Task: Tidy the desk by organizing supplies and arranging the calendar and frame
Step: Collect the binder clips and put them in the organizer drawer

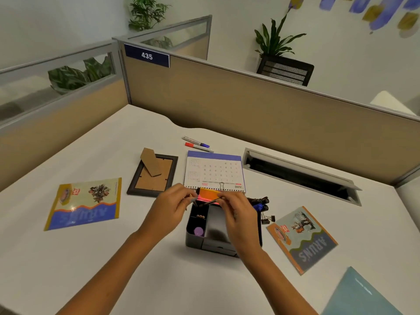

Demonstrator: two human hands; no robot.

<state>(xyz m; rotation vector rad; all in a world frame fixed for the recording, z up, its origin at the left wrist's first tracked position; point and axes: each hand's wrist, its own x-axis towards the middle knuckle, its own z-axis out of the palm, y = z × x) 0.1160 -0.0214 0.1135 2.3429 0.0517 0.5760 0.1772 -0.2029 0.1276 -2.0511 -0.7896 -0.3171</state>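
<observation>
Both hands — left hand (172,206) and right hand (236,209) — pinch thin pens (210,202) over the organizer (195,237) near the desk's (141,269) front edge — lower them upright into one compartment.

Near the white desk (113,258) front edge sits a dark grey organizer (218,243) holding orange-pink notes (208,194); a black-edged, brown-backed frame (152,175), a blue-topped white calendar (214,171), and red- and blue-capped markers (197,144) lie behind it.

Your left hand (169,206) and right hand (238,212) are bare; both forearms show uncovered, with no sleeves, rings or watch.
</observation>
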